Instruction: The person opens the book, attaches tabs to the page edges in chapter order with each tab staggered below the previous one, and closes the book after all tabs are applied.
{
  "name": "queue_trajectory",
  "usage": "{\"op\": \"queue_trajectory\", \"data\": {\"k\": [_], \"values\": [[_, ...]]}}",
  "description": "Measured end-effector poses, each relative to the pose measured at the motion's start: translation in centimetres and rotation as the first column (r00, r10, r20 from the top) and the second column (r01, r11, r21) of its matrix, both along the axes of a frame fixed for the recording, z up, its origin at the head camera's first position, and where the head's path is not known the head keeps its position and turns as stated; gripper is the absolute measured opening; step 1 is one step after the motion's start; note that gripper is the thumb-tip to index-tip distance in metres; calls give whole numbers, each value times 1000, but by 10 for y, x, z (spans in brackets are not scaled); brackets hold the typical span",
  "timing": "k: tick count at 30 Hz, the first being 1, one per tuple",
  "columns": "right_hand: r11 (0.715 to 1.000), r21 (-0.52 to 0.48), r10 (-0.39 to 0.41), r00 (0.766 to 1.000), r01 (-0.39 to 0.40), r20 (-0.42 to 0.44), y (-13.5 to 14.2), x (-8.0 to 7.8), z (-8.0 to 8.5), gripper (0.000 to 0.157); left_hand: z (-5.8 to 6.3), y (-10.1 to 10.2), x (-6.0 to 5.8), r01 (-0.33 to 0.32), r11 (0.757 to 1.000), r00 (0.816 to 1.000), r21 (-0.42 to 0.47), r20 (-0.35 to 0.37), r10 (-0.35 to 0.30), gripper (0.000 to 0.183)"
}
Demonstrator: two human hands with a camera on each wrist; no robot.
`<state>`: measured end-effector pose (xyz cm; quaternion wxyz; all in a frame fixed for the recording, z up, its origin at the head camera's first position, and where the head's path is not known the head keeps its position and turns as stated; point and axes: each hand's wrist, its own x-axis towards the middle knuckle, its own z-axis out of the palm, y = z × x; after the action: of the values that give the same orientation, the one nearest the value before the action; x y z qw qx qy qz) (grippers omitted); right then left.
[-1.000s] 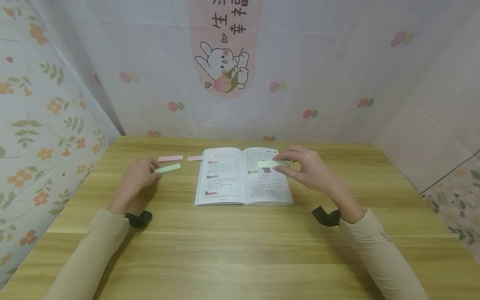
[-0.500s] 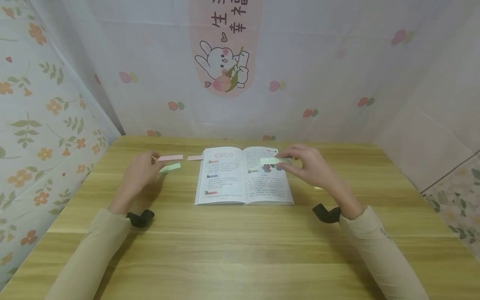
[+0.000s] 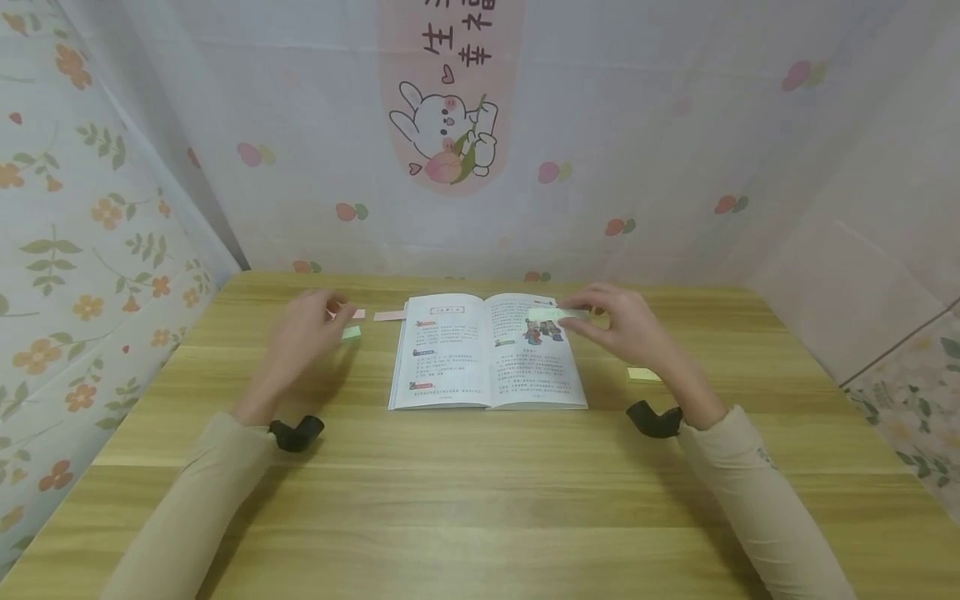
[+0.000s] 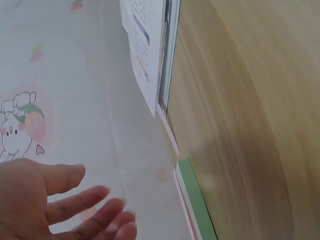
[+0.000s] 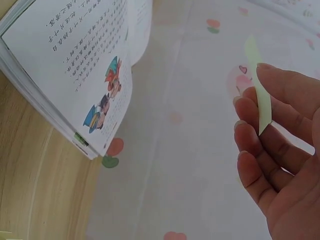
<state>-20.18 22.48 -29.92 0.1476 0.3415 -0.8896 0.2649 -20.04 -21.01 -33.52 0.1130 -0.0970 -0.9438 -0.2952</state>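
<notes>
My right hand pinches a pale green sticky note strip between thumb and fingers, above the right page of an open book. In the right wrist view the strip curves slightly and stands clear of the page. My left hand hovers left of the book, over a green sticky note pad and a pink sticky note pad, partly covering both in the head view. Its fingers are loosely extended and hold nothing. A pink strip sticks out from the book's left edge.
A yellow sticky note pad lies right of the book, partly behind the right forearm. Black wrist pieces jut from both sleeves. The wooden table ends at a printed curtain behind the book.
My left hand has shifted right and away from me, over the pink and green pads. The right hand, still pinching the strip, has drifted slightly right and farther back, uncovering the yellow pad.
</notes>
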Motion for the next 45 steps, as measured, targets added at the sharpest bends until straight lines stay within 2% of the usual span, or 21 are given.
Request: {"op": "queue_trajectory", "data": {"k": [4, 10, 18, 30, 39, 45], "values": [[1000, 7, -11, 1000, 11, 10, 1, 0, 1, 24, -2, 8, -6, 46, 999, 999, 9, -12, -46, 34], [1000, 16, -24, 1000, 24, 9, 3, -5, -2, 23, -3, 21, -10, 57, 998, 998, 1, -11, -57, 33], [999, 22, -38, 999, 38, 28, 6, -12, -6, 22, -1, 37, -12, 89, 996, 995, 19, 36, -90, 32], [997, 31, -72, 995, 70, 64, 8, -23, -8, 23, -3, 63, -17, 176, 984, 984, 29, 13, -176, 25], [997, 15, -74, 993, 73, 88, 11, -31, -12, 23, 2, 90, -16, 222, 975, 973, -8, 63, -221, 26], [997, 14, -81, 990, 80, 111, 12, -35, -11, 23, 1, 103, -18, 260, 965, 964, -18, 69, -258, 27]]}}
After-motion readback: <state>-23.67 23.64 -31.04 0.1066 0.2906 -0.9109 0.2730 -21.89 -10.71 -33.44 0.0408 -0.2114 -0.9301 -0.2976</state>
